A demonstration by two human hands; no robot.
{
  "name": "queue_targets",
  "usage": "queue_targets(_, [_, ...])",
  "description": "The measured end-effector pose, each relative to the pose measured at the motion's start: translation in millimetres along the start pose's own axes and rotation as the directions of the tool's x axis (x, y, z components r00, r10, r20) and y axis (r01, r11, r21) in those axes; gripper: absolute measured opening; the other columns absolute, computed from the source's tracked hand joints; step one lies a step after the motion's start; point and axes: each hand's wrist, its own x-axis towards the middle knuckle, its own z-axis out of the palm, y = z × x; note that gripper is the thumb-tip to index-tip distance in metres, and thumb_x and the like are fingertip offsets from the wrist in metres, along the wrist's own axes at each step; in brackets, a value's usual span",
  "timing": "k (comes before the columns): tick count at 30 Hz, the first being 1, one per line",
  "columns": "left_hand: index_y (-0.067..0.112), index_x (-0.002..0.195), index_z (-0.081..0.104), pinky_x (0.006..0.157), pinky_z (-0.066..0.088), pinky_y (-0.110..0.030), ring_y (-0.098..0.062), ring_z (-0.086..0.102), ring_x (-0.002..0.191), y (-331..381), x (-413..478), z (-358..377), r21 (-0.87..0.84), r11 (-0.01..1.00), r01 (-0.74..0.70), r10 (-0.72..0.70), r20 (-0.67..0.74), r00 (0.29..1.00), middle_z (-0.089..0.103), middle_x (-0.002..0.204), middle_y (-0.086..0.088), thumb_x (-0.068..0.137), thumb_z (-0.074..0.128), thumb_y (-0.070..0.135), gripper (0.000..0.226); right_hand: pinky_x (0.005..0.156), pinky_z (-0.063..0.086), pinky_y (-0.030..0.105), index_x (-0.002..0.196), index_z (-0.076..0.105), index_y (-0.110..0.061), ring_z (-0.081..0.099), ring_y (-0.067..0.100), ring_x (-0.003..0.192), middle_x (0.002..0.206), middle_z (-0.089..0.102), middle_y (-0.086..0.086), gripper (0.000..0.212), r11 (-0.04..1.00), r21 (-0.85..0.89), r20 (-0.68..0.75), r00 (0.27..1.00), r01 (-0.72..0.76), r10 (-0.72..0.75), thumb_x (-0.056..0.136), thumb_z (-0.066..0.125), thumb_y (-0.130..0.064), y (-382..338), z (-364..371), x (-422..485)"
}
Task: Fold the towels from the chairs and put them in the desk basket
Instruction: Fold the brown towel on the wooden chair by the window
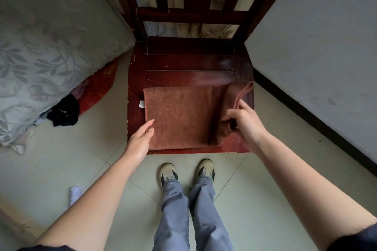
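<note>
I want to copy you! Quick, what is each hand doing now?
Left hand: open, straight fingers touching the brown towel.
Right hand: fingers pinch the towel's right edge.

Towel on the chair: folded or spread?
Mid-fold: towel lies flat on the chair seat; right hand holds its right edge raised.

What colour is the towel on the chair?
The towel is a reddish brown, plain with no pattern, seen in the head view.

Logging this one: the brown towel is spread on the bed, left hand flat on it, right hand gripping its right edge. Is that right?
Not quite. The head view shows the brown towel lying on the wooden chair seat, not on the bed. The rest holds: the left hand lies flat on it and the right hand grips its right edge.
</note>
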Motion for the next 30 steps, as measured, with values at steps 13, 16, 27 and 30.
queue_targets(13, [0.052,0.111,0.056,0.105,0.039,-0.042,-0.020,0.050,0.126,4.6,0.3,-11.5,-0.192,0.972,0.135,-0.121,0.080,0.989,0.053,0.141,-0.003,0.099,0.022,0.056,0.036,0.054,0.049,0.026,0.148,0.021,-0.049,0.056,0.013,0.060,0.112,0.066,0.001,0.085,0.948,-0.303,0.235,0.972,0.097,-0.024,0.081,0.048,-0.004,21.4,131.6,-6.9])
queue_targets(16, [0.049,0.118,0.054,0.099,0.041,-0.037,-0.019,0.054,0.119,5.5,2.0,-13.4,-0.198,0.968,0.154,-0.140,0.084,0.987,0.058,0.134,-0.003,0.098,0.021,0.057,0.040,0.069,0.058,0.036,0.150,0.015,-0.046,0.063,0.021,0.072,0.118,0.064,0.003,0.085,0.903,-0.408,0.235,0.971,0.130,-0.033,0.081,0.048,-0.008,26.9,146.6,-7.4])
queue_targets(27, [0.037,0.118,0.057,0.088,0.049,-0.034,-0.017,0.057,0.107,10.7,6.2,-19.0,-0.184,0.965,0.185,-0.168,0.104,0.980,0.061,0.119,0.002,0.095,0.044,0.054,0.032,0.073,0.049,0.020,0.129,0.053,-0.034,0.053,-0.003,0.068,0.059,0.060,-0.024,0.056,0.909,-0.388,0.337,0.941,0.153,-0.015,0.082,0.055,-0.004,33.5,144.1,-3.9])
queue_targets(30, [0.028,0.110,0.058,0.090,0.050,-0.036,-0.018,0.058,0.098,7.3,12.1,-17.2,-0.047,0.991,0.128,-0.128,0.014,0.992,0.063,0.112,0.000,0.087,0.061,0.049,0.031,0.064,0.045,0.021,0.106,0.065,-0.020,0.057,0.007,0.065,0.075,0.064,-0.009,0.030,0.929,-0.336,0.137,0.984,0.156,-0.115,0.084,0.055,-0.002,22.4,119.5,3.4])
